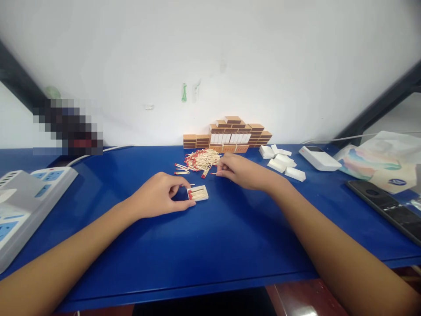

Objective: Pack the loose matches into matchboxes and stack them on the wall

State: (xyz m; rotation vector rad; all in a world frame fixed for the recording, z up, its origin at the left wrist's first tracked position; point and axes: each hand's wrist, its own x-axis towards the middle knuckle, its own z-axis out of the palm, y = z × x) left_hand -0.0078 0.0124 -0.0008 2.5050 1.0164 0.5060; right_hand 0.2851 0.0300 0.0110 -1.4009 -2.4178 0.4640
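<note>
Here we are: the matchbox tray (201,200) is the centre of my clock, flat on the blue tabletop (230,245). My left grip (161,195) sits at nine o'clock, thumb and forefinger parted by just the tray's width, on its near and far sides at the left end. Over at two o'clock, my right grip (240,169) is pinched almost together, and one match (213,174) pokes out of it, red head towards nine.

Now, the handling. The tray looks feather-light, thin card, fairly stiff along its walls, but I'd expect a hard squeeze to buckle it; low on those two sides is the place to hold. The match should be lighter yet, dry and not slippery, brittle if bent: take it mid-stick, clear of the head.

On to the count! One tray in my left grip, one match in my right, and one loose stick (192,184) just beyond the tray by my forefinger. Inside the tray, overlapping matches, too bunched to number. At twelve, the match pile (203,160), dozens at least. At one, the stacked matchboxes (226,130), too tightly packed to total. At two, about six small white boxes (295,174). Between two and three, one white device (319,159); at three, one phone (386,210); at nine, one power strip (49,184).
</note>
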